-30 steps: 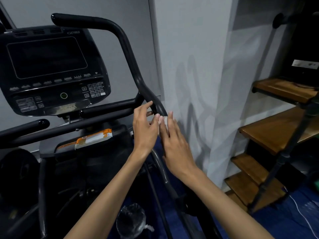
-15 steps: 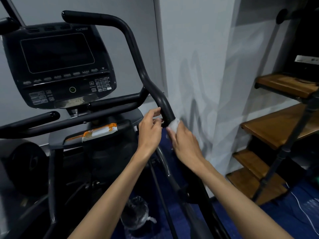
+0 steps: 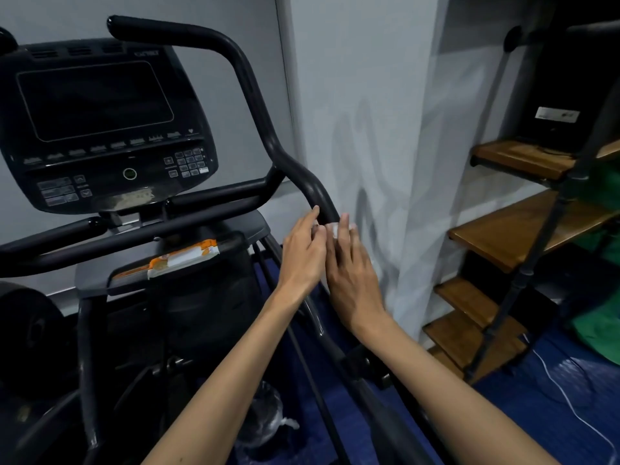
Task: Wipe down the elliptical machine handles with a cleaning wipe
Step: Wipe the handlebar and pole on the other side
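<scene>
Black foam-covered tubing makes up the elliptical's right handle (image 3: 255,105), which curves down from above the console (image 3: 100,129) to where both hands meet, low on the grip. The left hand (image 3: 303,256) has its fingers reaching up along the inner side of the bar, fingertips touching it, the fingers fairly straight rather than wrapped. The right hand (image 3: 352,273) lies against the outer side with straight fingers pressing a small white cleaning wipe (image 3: 335,228) onto the handle; only a bit of the wipe peeks out between the two hands. The console carries a brand mark at its top edge, too blurred to read, along with a dark screen, a keypad and a green-ringed round button. Below it an orange and white packet (image 3: 183,258) lies on the machine's tray, its print unreadable. To the right stands a ladder-like shelf of wooden boards (image 3: 523,229) on a dark metal frame, with a white-labelled black box on the top board; the label's writing cannot be made out
</scene>
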